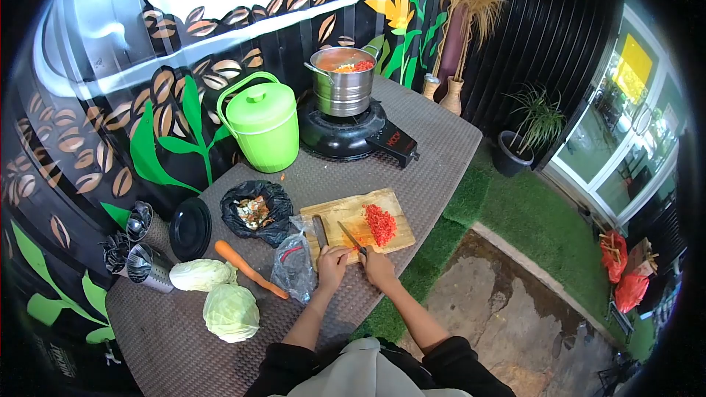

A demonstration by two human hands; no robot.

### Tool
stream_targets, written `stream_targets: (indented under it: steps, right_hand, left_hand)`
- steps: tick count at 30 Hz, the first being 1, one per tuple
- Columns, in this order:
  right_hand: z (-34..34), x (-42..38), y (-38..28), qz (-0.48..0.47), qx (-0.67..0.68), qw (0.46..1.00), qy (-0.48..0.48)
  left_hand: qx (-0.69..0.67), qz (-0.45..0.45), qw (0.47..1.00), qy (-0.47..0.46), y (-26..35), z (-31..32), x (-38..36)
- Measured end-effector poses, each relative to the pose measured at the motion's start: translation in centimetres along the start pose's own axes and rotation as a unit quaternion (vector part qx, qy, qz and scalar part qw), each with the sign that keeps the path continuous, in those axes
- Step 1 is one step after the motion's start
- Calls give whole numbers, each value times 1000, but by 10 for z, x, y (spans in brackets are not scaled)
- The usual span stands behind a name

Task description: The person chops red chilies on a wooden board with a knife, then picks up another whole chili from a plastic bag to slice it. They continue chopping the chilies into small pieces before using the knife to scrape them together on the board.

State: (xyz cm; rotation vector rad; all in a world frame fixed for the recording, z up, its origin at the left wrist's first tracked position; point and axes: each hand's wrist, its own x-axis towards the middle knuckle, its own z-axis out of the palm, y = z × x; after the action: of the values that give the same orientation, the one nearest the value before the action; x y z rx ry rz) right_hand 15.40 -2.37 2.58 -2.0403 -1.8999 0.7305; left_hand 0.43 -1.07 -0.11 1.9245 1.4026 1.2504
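Observation:
My right hand (pixel 379 267) is wrapped round the handle of a knife (pixel 350 235), whose blade points up and left over the wooden cutting board (pixel 340 209). Close beside it, my left hand (pixel 333 266) rests at the board's near edge with its fingers curled together; whatever they pinch is too small to make out. Finely chopped red pieces (pixel 379 225) lie heaped on the board's right half, and orange-red bits show by the blade. A clear plastic bag (pixel 293 268) with something red in it lies left of my left hand.
A carrot (pixel 250 270), a round cabbage (pixel 231 314) and a longer pale cabbage (pixel 200 275) lie left. Behind are a black scrap bag (pixel 257 213), a green lidded bucket (pixel 262 129) and a steel pot (pixel 341 92) on a portable stove (pixel 346 134). Utensil holders (pixel 149 268) stand far left.

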Motion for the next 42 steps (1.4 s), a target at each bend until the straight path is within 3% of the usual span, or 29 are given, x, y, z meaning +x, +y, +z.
stream_targets:
  steps: [2,8,10,13,20,23,27,32,35,42]
  right_hand:
    - [3,0,0,7,-2,1000,26]
    - [-8,4,3,-22,-1,1000,-20]
    - [-2,-9,2,-11,-30,999,44]
    - [4,-11,-9,40,-3,998,45]
    - [1,9,-2,10,-4,1000,-1]
    - [11,-14,-8,52,-5,998,44]
    - [15,-3,-9,62,-6,997,34]
    - [2,12,1,13,21,999,-27]
    - [12,-13,-7,26,-35,997,58]
    - [0,3,-12,19,-12,1000,18]
  left_hand:
    - [4,1,1000,-1,-3,2,-1]
    - [6,9,1000,-3,-3,-1,-1]
    - [1,1,1000,1,2,-1,-2]
    - [0,16,1000,3,-3,1,-1]
    - [-23,-9,1000,12,0,1,-2]
    - [-12,-3,1000,9,0,1,-1]
    - [-24,-12,1000,2,-1,1,-3]
    - [-20,6,1000,16,-2,2,-2]
    - [-20,-7,1000,17,1,0,-2]
    - [-17,17,999,29,-3,3,-3]
